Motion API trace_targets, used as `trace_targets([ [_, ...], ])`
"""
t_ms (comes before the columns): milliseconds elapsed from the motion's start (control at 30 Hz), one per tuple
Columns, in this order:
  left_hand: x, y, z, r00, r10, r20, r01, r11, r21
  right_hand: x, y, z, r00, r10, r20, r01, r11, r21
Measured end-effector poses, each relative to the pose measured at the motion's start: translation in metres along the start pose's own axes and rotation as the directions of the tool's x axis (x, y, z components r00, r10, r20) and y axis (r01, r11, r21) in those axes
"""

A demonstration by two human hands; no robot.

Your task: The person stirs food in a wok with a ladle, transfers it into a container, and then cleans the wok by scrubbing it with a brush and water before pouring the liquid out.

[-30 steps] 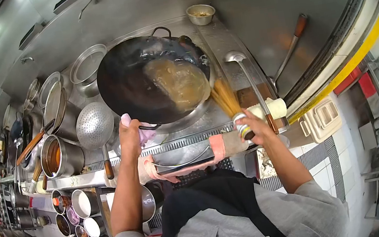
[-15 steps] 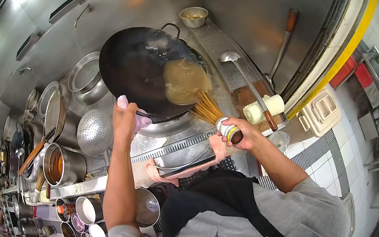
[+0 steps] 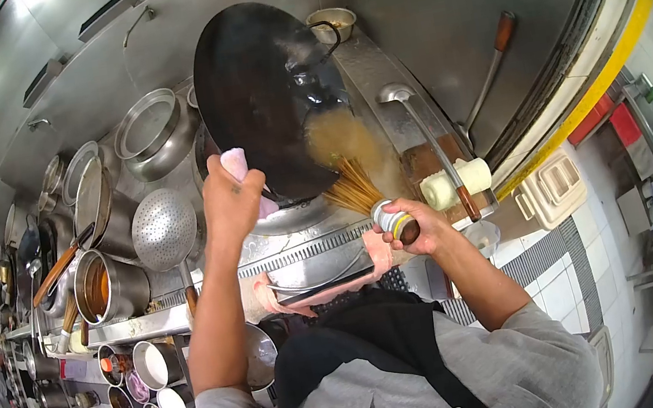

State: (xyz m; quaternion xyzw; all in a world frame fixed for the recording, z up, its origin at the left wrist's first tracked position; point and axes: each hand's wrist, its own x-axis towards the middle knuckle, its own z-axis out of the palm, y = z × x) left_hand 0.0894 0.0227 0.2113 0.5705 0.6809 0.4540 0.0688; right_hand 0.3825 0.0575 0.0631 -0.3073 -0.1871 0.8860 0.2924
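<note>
A large black wok [image 3: 268, 102] is tilted steeply to the right over the stove. My left hand [image 3: 229, 195] is closed round its near handle through a pinkish cloth [image 3: 235, 165]; the handle itself is mostly hidden. Cloudy brownish water [image 3: 346, 139] spills over the wok's lower right edge. My right hand [image 3: 417, 226] grips the wrapped end of a bamboo wok brush [image 3: 355, 187]. Its bristles point up and left, at the wok's lower rim beside the falling water.
Right of the wok lie a ladle [image 3: 432, 144] and a rolled pale towel [image 3: 460, 181]. A metal bowl [image 3: 334, 22] stands at the back. On the left are a perforated strainer [image 3: 164, 228], a steel pot [image 3: 109, 285] and several ingredient containers [image 3: 154, 364].
My left hand has raised the wok and tipped it further right. The water that lay inside now pours over its edge. My right hand with the brush has barely moved.
</note>
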Motion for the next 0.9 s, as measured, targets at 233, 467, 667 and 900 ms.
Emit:
trace_targets([
  [233,-0.047,0.010,0.003,0.998,0.056,0.029,-0.058,0.995,0.084,0.002,0.007,-0.007,0.999,0.044,0.030,-0.044,0.999,0.000],
  [467,-0.029,-0.061,0.000,0.999,-0.033,-0.027,0.030,0.994,-0.101,-0.003,0.009,-0.016,1.000,-0.009,-0.003,0.009,0.998,-0.060],
  [667,-0.025,-0.142,0.003,0.932,-0.317,0.177,0.357,0.709,-0.608,-0.010,0.018,-0.049,0.936,-0.318,-0.154,0.239,0.892,-0.385],
  [900,-0.044,-0.169,0.015,0.838,-0.487,0.246,0.512,0.549,-0.661,0.048,0.033,-0.076,0.759,-0.638,-0.131,-0.319,-0.189,-0.929],
])
